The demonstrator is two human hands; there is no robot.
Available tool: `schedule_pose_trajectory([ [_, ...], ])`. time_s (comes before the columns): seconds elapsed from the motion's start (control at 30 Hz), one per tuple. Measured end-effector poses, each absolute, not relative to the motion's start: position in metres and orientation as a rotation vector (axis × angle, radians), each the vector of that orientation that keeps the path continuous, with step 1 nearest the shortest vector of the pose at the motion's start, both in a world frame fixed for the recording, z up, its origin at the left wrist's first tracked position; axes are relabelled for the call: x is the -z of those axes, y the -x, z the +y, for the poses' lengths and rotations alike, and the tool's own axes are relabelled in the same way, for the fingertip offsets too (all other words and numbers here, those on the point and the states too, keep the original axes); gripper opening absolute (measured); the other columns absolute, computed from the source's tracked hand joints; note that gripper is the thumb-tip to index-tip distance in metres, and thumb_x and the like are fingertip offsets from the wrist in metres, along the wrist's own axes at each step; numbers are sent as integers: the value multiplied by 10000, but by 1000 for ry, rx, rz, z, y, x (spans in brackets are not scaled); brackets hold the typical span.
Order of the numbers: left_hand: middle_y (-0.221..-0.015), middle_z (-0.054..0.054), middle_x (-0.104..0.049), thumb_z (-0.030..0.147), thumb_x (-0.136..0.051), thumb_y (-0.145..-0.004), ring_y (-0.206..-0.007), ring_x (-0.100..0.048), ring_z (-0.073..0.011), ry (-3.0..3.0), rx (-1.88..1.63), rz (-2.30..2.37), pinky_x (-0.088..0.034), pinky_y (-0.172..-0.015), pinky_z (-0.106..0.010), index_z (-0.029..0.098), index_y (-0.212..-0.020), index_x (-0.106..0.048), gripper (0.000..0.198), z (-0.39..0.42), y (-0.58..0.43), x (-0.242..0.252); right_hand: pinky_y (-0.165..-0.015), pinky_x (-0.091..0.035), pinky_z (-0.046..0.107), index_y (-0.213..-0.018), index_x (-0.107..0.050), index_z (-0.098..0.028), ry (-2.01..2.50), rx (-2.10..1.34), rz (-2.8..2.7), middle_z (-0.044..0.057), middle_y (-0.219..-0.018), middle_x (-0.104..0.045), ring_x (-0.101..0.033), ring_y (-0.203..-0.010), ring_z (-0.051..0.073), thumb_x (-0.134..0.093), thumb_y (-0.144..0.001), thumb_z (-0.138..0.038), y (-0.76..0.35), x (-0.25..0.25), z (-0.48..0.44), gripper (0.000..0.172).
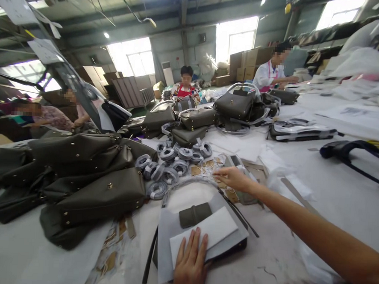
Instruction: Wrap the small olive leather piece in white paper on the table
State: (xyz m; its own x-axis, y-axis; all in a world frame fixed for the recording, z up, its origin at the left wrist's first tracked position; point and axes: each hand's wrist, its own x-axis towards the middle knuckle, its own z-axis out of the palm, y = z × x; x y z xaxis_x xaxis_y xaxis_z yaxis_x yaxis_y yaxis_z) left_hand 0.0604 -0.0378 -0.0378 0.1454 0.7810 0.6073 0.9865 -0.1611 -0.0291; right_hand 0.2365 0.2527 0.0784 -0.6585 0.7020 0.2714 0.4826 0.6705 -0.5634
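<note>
My left hand (pixel 191 262) lies flat with its fingers stretched over a folded white sheet (pixel 219 227). This sheet rests on a handbag (pixel 242 248) that lies on the table, mostly covered by pale wrapping paper (pixel 168 230). A dark olive flap (pixel 195 215) shows beside the sheet, and a plastic-wrapped handle (pixel 180 182) arches at the bag's far side. Beyond that handle, my right hand (pixel 234 179) reaches over brown paper tags (pixel 196 171) with its fingers closed together. Whatever its fingertips pinch, if anything, is too small to make out.
Dark olive handbags (pixel 96 196) are piled on the left, with more bags (pixel 233 104) farther back. Several wrapped coiled straps (pixel 170 175) lie behind my bag. A black-handled object (pixel 352 152) sits at right. Co-workers (pixel 270 74) are across the table (pixel 303 179).
</note>
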Motion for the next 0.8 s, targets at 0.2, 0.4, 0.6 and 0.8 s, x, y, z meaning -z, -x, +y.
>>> schedule_pose_trajectory([
  [0.2,-1390,-84,-587,320,-379,-1010,-1329,-510,-217,2007,637,-1585,-461,-1056,-383,201,-1500,-379,504,-31,-50,62,-876,-535,362,-924,-749,-166,1205,-475,-2172,54,-954,-758,-699,-933,230,-608,-944,-318,-250,-102,350,208],
  [0.4,-1466,-102,-502,211,-460,-980,-1342,-494,-243,2127,604,-1779,-421,-1113,-452,226,-1545,-259,600,-39,-57,40,-845,-565,349,-1156,-643,-111,1351,-616,-1915,57,-1063,-696,-684,-932,174,-500,-1024,-377,-314,-104,328,330],
  [0.6,-1543,-153,-378,191,-544,-950,-1359,-464,-327,2288,579,-1891,-382,-1117,-551,233,-1568,-162,729,-38,-58,20,-748,-571,286,-1005,-719,-169,1641,-630,-1537,45,-840,-738,-699,-730,159,-504,-958,-569,-434,-74,139,456],
  [0.8,-1576,-135,-319,207,-568,-942,-1375,-436,-345,2302,652,-1903,-371,-1118,-573,285,-1564,-169,743,-39,-58,18,-554,-544,290,-771,-690,-153,2061,-685,-1087,60,-646,-685,-665,-569,188,-509,-905,-639,-507,37,-46,536],
])
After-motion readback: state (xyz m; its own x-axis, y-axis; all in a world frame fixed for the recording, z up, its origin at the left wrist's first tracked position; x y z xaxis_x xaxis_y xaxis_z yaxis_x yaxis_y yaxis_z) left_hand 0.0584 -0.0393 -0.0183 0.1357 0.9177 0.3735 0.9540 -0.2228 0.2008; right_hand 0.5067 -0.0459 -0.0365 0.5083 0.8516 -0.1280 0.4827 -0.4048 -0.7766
